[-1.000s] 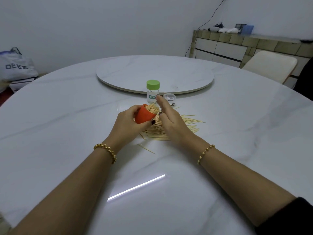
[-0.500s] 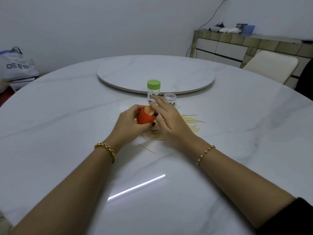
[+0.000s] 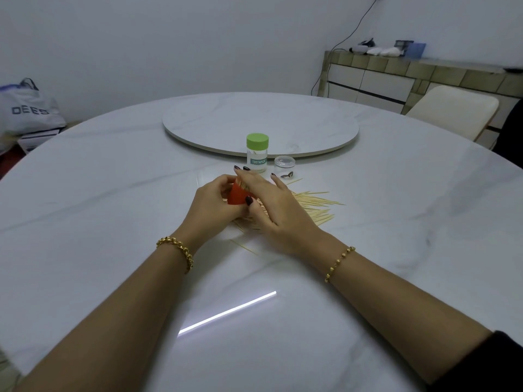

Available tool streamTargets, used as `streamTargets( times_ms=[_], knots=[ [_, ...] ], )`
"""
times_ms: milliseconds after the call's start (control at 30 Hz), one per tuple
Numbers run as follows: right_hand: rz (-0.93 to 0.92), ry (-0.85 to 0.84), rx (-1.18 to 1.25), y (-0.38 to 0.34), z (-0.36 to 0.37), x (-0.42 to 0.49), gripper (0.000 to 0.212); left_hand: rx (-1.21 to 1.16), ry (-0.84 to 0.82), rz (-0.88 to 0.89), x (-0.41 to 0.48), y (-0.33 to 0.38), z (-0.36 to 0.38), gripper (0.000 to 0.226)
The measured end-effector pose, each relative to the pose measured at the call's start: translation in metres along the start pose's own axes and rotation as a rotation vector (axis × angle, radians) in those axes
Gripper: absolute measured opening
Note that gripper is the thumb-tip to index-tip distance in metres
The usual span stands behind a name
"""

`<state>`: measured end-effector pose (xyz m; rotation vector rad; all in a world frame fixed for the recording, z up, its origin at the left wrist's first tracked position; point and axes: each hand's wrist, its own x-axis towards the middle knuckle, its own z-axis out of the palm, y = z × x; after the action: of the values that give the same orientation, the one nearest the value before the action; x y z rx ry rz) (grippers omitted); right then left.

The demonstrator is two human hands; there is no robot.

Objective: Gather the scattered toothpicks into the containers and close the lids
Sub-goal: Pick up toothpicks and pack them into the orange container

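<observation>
Here the tub (image 3: 236,196) is clamped in the grip of the left hand (image 3: 210,206). The right hand (image 3: 278,206) is laid over its mouth, fingers straight.

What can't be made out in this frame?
Head view:
- How full the red container is: right hand covers its mouth, left hand wraps its side.
- Toothpicks beneath both hands: hidden.
- Small dark object beside the clear cap: too small to identify.
- Bag: cut off by the left edge.
</observation>
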<state>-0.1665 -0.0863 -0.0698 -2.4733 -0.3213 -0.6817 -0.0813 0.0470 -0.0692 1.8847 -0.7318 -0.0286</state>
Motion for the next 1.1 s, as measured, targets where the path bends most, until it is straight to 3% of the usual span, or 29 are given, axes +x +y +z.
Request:
streamTargets(
  times_ms=[200,367,533,700,1100],
  knots=[
    [0.169,0.055,-0.131,0.019,-0.007,0.000,0.054,0.021,-0.017,-0.009,-0.001,-0.001,0.001,0.052],
    [0.284,0.100,-0.063,0.030,-0.012,0.001,0.046,0.017,-0.004,-0.004,0.000,-0.002,0.000,0.059],
    [0.374,-0.057,-0.275,0.044,-0.014,0.001,0.033,0.026,0.013,-0.017,0.001,-0.002,-0.001,0.060],
    [0.361,-0.102,-0.395,0.046,-0.013,0.000,0.028,0.047,0.016,-0.017,0.003,-0.004,-0.001,0.064],
    [0.353,0.056,-0.450,0.053,-0.014,0.001,0.017,0.050,0.002,-0.022,0.002,-0.003,-0.001,0.066]
  ],
)
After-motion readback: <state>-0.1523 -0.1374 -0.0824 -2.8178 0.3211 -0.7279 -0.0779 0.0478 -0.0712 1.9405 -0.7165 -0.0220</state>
